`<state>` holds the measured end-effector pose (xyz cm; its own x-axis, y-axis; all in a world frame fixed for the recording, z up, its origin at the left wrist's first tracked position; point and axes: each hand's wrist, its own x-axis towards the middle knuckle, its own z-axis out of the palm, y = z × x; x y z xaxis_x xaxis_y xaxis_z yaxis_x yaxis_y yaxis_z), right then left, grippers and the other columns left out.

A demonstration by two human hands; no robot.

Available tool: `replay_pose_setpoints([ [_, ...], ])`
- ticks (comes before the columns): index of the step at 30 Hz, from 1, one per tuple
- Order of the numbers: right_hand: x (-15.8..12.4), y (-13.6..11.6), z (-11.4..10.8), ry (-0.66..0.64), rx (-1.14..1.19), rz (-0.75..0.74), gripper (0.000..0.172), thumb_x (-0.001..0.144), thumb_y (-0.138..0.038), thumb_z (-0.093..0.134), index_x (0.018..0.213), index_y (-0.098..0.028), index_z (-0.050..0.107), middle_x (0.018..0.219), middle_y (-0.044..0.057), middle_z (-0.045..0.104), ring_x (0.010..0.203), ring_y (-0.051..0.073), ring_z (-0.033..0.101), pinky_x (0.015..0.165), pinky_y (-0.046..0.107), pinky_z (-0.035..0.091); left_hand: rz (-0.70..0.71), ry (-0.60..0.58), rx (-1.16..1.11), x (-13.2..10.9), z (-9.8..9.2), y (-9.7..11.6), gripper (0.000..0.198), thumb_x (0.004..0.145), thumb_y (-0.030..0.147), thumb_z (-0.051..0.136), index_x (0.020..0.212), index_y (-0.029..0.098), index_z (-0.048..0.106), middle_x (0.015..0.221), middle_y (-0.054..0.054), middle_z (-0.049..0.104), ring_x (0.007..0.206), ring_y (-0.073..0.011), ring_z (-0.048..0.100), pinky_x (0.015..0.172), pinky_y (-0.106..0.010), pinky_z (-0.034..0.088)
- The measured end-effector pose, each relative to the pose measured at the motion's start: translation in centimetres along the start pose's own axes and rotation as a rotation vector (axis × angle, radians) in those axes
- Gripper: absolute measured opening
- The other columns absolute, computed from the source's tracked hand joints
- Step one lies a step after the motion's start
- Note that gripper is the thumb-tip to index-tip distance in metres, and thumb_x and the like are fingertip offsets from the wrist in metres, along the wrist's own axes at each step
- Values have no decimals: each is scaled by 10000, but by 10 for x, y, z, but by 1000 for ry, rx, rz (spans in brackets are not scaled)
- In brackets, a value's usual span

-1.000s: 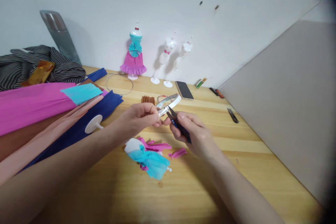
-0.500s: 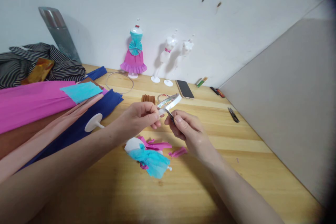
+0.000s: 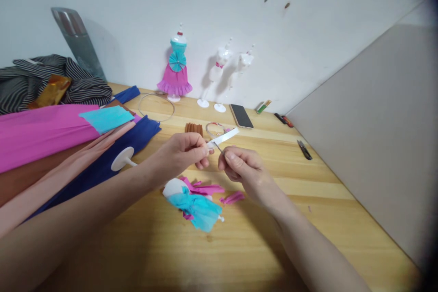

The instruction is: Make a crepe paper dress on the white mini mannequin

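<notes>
My left hand (image 3: pixel 189 148) is closed, pinching one end of a narrow white strip (image 3: pixel 226 137) that sticks out up and to the right from its fingertips. My right hand (image 3: pixel 244 166) grips a slim metal tool (image 3: pixel 219 148), whose tip touches or lies just against the strip near the left fingers; its exact kind is hidden by the hand. Below both hands lies a small mannequin torso (image 3: pixel 175 187) on its side, wrapped in turquoise crepe paper (image 3: pixel 200 210), with magenta paper pieces (image 3: pixel 208 189) around it.
Crepe paper sheets (image 3: pixel 41 130) and a round white stand base (image 3: pixel 122 159) lie at left. Behind stand a dressed mannequin (image 3: pixel 176 73) and two white mannequins. A phone (image 3: pixel 241 116), pleated brown paper (image 3: pixel 194 128), a wire ring (image 3: pixel 156 107) and black snips (image 3: pixel 304 149) lie on the table.
The white strip, curved back in a narrow loop before, now shows as one straight piece. The tool in my right hand has turned slightly, and that hand has shifted a little right.
</notes>
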<state>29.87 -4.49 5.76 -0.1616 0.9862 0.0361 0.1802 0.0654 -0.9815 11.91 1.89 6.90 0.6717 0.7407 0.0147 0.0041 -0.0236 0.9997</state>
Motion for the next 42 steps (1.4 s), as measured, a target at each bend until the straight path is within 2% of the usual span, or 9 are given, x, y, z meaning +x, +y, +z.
replay_pose_setpoints([
  [6, 0, -15, -11, -162, -182, 43, 458, 868, -565, 479, 677, -154, 546, 566, -48, 305, 517, 93, 254, 468, 253, 180, -3, 53, -55, 1, -3, -2, 136, 797, 212, 540, 693, 139, 585, 645, 7, 628, 619, -95, 571, 654, -233, 455],
  [10, 2, -23, -36, -101, -278, 57, 458, 874, -575, 441, 750, -156, 578, 550, -54, 298, 496, 95, 260, 460, 253, 198, 10, 56, -49, 1, -6, -1, 130, 795, 197, 550, 683, 140, 583, 662, 9, 634, 635, -91, 577, 664, -227, 452],
  [16, 16, 4, -60, -265, -809, 214, 258, 780, -359, 605, 608, -172, 557, 558, -18, 486, 516, 103, 380, 481, 248, 262, 86, 47, -21, -1, -8, 6, 157, 796, 213, 550, 658, 143, 581, 708, 0, 632, 648, -92, 567, 680, -237, 447],
  [21, 23, 22, -60, -371, -925, 289, 87, 682, -225, 664, 610, -189, 630, 536, -15, 573, 478, 108, 446, 457, 240, 296, 53, -13, 40, -3, -7, 11, 143, 791, 203, 523, 669, 145, 569, 706, -12, 616, 665, -108, 565, 683, -251, 450],
  [23, 22, 19, -66, -218, -895, 214, 76, 718, -224, 624, 749, -197, 687, 668, 11, 657, 551, 132, 530, 506, 244, 368, 65, -43, 100, -4, -6, 11, 157, 799, 199, 504, 658, 148, 553, 724, -18, 607, 682, -115, 562, 675, -253, 445],
  [28, 13, -5, -79, 507, -648, -188, 241, 842, -325, 542, 985, -195, 685, 942, 93, 699, 804, 211, 625, 692, 328, 478, 261, -117, 424, -7, -6, 9, 171, 817, 170, 472, 648, 170, 496, 800, -25, 604, 730, -130, 551, 654, -250, 408],
  [31, 0, -25, -76, 205, -485, -339, 278, 889, -415, 516, 963, -229, 709, 999, 97, 705, 956, 259, 615, 842, 408, 468, 391, -197, 631, -9, -4, 8, 194, 841, 154, 437, 650, 179, 463, 828, -41, 606, 811, -157, 555, 714, -269, 402],
  [35, -12, -43, -64, -325, -530, -295, 286, 910, -368, 508, 1020, -210, 720, 879, 104, 716, 845, 254, 629, 785, 414, 475, 439, -267, 749, -9, -1, 7, 209, 873, 158, 383, 670, 185, 431, 918, -84, 606, 813, -167, 552, 725, -284, 403],
  [42, -13, -45, -58, -363, -706, -292, 240, 910, -296, 512, 867, -212, 732, 745, 85, 689, 710, 213, 593, 705, 356, 441, 487, -341, 680, -10, 2, 7, 212, 885, 119, 404, 697, 190, 471, 1218, -124, 585, 1103, -189, 550, 898, -294, 405],
])
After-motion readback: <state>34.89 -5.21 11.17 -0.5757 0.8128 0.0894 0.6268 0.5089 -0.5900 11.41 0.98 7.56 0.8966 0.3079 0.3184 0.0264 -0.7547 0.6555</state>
